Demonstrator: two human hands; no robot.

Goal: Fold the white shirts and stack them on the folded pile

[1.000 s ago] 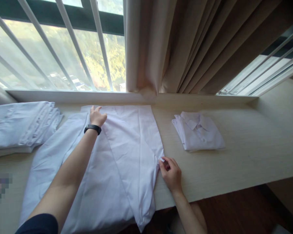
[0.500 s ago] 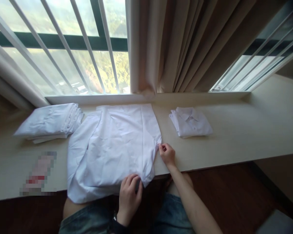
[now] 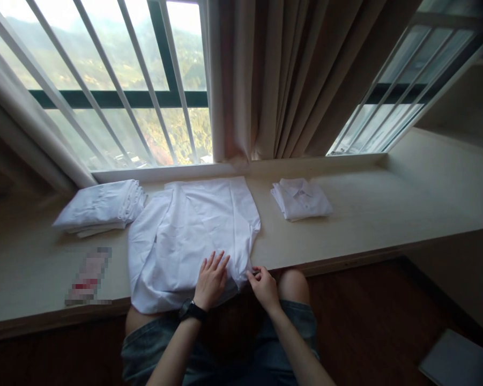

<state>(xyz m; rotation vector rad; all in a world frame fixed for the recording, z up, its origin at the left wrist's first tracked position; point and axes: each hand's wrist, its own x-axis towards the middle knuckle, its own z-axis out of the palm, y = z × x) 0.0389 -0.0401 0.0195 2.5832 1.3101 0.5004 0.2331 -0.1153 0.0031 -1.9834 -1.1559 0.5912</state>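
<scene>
Here, left hand (image 3: 211, 279) flat on white shirt (image 3: 193, 236), right hand (image 3: 263, 284) pinching its hem

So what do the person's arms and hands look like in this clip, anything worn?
Both forearms are bare, with no sleeves or gloves in view. The left hand has a black watch at the wrist. The right hand wears nothing, and no rings show on the fingers.

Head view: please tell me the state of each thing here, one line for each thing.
spread shirt: lying flat on the ledge, partly folded, its near edge hanging over the front.
left hand: open, palm flat on the spread shirt.
right hand: fingers pinching the shirt's near right corner.
folded shirt: folded, collar up, on the ledge to the right.
stack of shirts: piled at the left.
curtain: drawn together, hanging.
</scene>
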